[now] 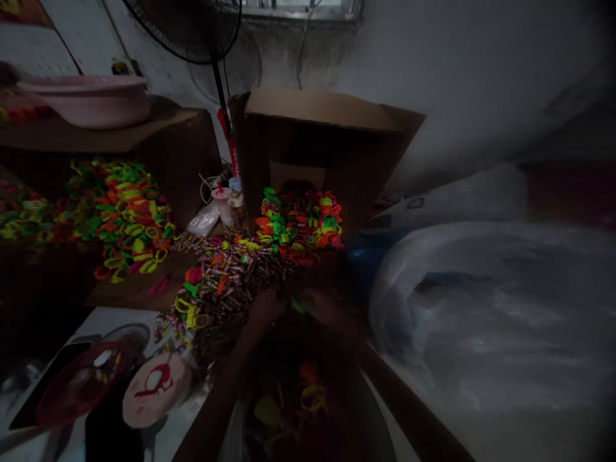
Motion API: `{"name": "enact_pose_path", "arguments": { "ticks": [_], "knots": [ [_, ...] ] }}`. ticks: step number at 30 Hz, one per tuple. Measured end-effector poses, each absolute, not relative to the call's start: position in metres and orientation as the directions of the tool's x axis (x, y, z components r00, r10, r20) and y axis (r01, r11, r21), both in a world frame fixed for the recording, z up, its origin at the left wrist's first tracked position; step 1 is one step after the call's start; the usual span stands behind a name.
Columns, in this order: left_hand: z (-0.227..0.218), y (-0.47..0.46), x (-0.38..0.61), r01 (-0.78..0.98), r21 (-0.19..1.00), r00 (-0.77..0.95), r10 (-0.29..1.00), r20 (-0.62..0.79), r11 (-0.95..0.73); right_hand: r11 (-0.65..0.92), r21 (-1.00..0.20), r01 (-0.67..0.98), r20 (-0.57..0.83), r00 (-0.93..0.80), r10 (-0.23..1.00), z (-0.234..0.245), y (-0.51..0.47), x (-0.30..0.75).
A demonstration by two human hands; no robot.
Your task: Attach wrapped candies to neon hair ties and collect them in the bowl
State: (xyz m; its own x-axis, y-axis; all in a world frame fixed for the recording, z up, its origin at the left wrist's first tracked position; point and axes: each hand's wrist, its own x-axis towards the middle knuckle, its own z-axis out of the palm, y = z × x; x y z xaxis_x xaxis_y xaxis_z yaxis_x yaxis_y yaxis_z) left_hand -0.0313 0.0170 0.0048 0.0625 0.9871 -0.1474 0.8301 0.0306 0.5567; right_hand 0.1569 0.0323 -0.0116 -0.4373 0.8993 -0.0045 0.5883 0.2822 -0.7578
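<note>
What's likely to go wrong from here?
The left hand and right hand meet in deep shadow around a small green piece; a fumble seems likely. A dropped piece could vanish among the loose colourful pieces just beyond. The small bottles stand at that pile's edge; a reach there might tip them.

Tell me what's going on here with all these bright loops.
A person's left hand and right hand meet around a small green piece; it is too dark to tell the grip. Just beyond them lies a heap of neon loops before a cardboard box, with another heap on the left.
</note>
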Motion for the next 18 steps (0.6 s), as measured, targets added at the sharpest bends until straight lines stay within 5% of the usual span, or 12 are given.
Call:
{"name": "enact_pose_path", "arguments": {
  "ticks": [8,14,18],
  "knots": [
    [0.006,0.047,-0.015,0.521,0.843,-0.058,0.98,0.191,-0.134,0.081,-0.901,0.425,0.049,-0.086,0.995,-0.033,0.065,0.127],
    [0.003,0.034,0.001,0.502,0.851,-0.078,0.971,0.225,-0.157,0.136,-0.956,0.258,0.114,-0.101,0.988,-0.044,0.066,0.127],
    [0.004,0.034,0.001,0.557,0.819,-0.02,0.984,0.179,-0.138,0.084,-0.975,0.206,0.095,0.042,0.995,-0.032,0.067,0.13]
  ]
}}
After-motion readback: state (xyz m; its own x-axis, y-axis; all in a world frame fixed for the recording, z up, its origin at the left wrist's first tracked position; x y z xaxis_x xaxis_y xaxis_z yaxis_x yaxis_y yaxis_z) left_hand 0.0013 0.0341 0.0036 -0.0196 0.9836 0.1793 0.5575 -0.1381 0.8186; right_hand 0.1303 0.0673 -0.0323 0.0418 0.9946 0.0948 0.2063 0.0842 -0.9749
